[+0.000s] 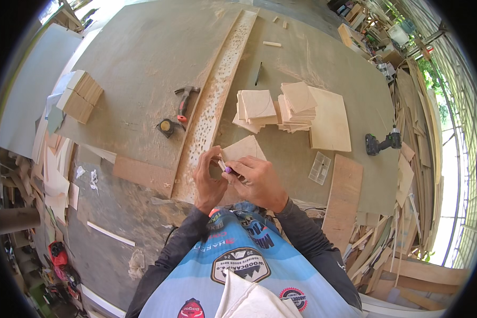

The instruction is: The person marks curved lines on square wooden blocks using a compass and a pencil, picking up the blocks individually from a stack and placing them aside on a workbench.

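- Just ahead of the hands on the desk (143, 69), a long speckled board (213, 87) runs away, walling off a hammer (183, 103) and tape measure (167, 127) on its left.
- Two uneven stacks of wooden squares (258, 104) stand beyond the hands, the right-hand one against a larger wooden panel (331, 119); a pen (258, 73) lies past them.
- Over right sits a drill (382, 141); far left, piled wooden blocks (80, 96).
- A clear divided case (319, 168) lies right of the hands; its contents are too small to tell.
- The right hand (237, 174) pinches a small purple thing (228, 170) before a wooden square (245, 148).
- The left hand (209, 177) curls beside it, rounded open; I can't tell its grip.
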### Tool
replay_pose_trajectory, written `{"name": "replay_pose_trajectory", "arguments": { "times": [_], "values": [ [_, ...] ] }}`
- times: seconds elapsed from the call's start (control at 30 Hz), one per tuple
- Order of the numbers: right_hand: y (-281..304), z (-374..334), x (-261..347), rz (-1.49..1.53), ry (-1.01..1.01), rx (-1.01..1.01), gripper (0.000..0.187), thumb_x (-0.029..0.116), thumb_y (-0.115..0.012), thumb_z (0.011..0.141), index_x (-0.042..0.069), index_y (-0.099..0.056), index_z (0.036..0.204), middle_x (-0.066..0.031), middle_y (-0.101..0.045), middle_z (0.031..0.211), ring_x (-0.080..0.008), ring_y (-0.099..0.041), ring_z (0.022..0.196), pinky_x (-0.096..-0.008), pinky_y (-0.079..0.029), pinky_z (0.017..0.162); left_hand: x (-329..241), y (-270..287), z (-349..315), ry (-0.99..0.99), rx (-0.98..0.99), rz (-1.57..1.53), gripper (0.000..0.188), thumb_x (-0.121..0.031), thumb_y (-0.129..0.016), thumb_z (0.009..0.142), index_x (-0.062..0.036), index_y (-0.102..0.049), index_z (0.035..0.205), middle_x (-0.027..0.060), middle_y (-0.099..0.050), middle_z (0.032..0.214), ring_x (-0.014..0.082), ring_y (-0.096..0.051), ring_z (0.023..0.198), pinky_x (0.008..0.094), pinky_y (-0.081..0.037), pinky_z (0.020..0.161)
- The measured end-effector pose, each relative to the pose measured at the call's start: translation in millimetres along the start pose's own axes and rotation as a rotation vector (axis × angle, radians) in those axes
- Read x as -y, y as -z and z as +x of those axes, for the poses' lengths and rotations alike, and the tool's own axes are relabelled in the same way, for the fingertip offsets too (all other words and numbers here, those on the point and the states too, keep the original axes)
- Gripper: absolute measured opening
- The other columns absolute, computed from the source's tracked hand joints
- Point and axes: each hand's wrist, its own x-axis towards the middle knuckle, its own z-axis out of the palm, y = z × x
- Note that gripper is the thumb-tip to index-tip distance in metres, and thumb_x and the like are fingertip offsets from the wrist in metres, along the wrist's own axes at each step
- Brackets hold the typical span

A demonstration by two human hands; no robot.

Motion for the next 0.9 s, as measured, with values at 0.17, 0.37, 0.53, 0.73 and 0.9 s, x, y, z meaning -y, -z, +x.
{"name": "replay_pose_trajectory", "arguments": {
  "times": [0.17, 0.37, 0.53, 0.73, 0.9],
  "values": [
    [16.7, -8.6, 0.7, 0.32, -0.309, -0.294, 0.022, 0.01, -0.08, 0.098, 0.001, -0.08, 0.118, -0.0082, -0.078, 0.093, -0.0126, -0.073, 0.075, -0.0273, -0.059, 0.066, -14.9, 1.1, -0.9, 0.109, -0.007, -0.016, 0.086, -0.013, -0.094, 0.078, -0.0038, -0.051, 0.152, 0.0131, -0.064, 0.136, 0.0271, -0.068, 0.108, 0.0428, -0.056, 0.093],
    [59.6, -71.3, -41.7, 0.659, -0.592, -1.044, 0.019, 0.014, -0.078, 0.101, 0.001, -0.078, 0.115, -0.0064, -0.078, 0.093, -0.01, -0.071, 0.077, -0.0252, -0.057, 0.064, -34.6, 21.4, 13.8, -0.014, 0.267, 0.101, 0.125, -0.036, -0.103, 0.063, -0.0031, -0.036, 0.163, 0.0176, -0.049, 0.154, 0.0363, -0.048, 0.139, 0.0541, -0.041, 0.118],
    [53.4, -147.5, -75.6, 0.796, -0.827, -1.29, 0.013, 0.018, -0.079, 0.1, 0.006, -0.077, 0.105, -0.0031, -0.075, 0.089, -0.0084, -0.068, 0.071, -0.0233, -0.054, 0.06, -29.7, 17.8, 20.3, -0.054, 0.374, 0.22, 0.127, -0.033, -0.102, 0.059, -0.0022, -0.037, 0.163, 0.0195, -0.051, 0.149, 0.04, -0.044, 0.141, 0.0541, -0.037, 0.122],
    [13.5, -193.6, -60.7, 0.804, -1.009, -1.427, 0.011, 0.019, -0.079, 0.1, 0.008, -0.076, 0.101, -0.0008, -0.073, 0.087, -0.0074, -0.064, 0.068, -0.0237, -0.051, 0.058, -31.2, 21.2, 24.1, -0.036, 0.374, 0.2, 0.123, -0.03, -0.101, 0.06, -0.0013, -0.039, 0.162, 0.0189, -0.054, 0.147, 0.0388, -0.046, 0.141, 0.0519, -0.038, 0.122],
    [-12.9, -207.3, -55.5, 0.856, -1.031, -1.491, 0.009, 0.017, -0.078, 0.101, 0.009, -0.075, 0.102, -0.0011, -0.073, 0.088, -0.008, -0.065, 0.07, -0.0241, -0.051, 0.06, -25.2, 20.6, 65.8, -0.157, 0.347, 0.206, 0.121, -0.027, -0.101, 0.062, -0.0007, -0.038, 0.162, 0.0171, -0.056, 0.148, 0.0375, -0.047, 0.141, 0.0517, -0.035, 0.124]
  ]
}}
